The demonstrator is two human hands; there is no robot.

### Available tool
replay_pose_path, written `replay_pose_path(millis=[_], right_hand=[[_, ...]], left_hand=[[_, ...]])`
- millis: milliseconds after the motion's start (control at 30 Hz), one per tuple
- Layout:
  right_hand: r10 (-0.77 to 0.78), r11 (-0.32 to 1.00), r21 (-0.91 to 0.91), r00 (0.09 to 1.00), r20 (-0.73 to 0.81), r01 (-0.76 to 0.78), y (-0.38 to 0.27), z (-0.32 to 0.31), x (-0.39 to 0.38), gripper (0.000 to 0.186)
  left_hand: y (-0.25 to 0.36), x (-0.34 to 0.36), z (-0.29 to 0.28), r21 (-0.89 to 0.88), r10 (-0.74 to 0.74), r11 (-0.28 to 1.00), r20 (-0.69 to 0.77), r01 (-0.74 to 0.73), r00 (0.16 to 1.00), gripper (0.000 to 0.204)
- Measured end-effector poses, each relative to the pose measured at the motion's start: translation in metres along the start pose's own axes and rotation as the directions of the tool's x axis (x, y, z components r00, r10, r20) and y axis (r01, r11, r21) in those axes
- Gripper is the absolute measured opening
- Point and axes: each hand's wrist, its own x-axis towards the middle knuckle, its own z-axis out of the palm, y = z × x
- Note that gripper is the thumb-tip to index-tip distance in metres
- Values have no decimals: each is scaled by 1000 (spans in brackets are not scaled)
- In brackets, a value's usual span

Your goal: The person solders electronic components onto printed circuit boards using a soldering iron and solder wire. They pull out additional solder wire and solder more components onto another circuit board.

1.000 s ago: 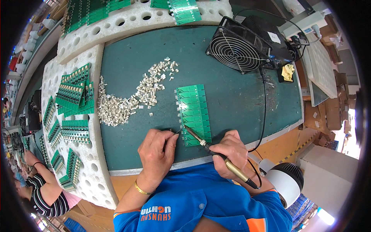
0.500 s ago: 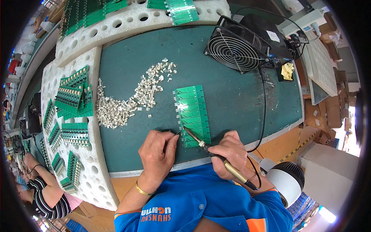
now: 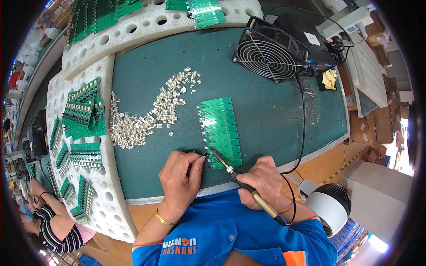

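Note:
A green circuit board panel (image 3: 220, 128) lies on the bench before me, with small pins along its left edge. In my right hand (image 3: 262, 184) is a soldering iron (image 3: 253, 191), its tip at the panel's lower left edge. My left hand (image 3: 181, 177) is closed in a pinch just left of that edge, on a thin strand of solder wire (image 3: 204, 154) that reaches toward the iron's tip. Most of the strand is hidden by the fingers. Left of the panel, a loose pile of small white pin connectors (image 3: 133, 128) spreads across the bench.
White foam boards (image 3: 111, 195) with holes line the left and far sides, bearing stacks of green circuit boards (image 3: 80, 113). A black fan (image 3: 266, 60) stands far right, near a yellow sponge (image 3: 329, 80). The iron's cord (image 3: 303, 128) runs down the right. Another person (image 3: 51, 221) sits at left.
My right hand has shifted slightly left and the iron's rear end has swung left and nearer me. The tip has slid a little along the panel's edge. My left hand is nearly still.

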Motion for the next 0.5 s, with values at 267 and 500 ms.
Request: replay_pose_path(millis=[267,500], right_hand=[[-14,999,-34,1000,10,15,-3,0,-3,32],[-24,999,-36,1000,6,24,-4,0,-1,29]], left_hand=[[-1,0,0,-1,20,1000,9,-20,1000,12],[2,2,0,11,6,1000,5,-6,1000,11]])
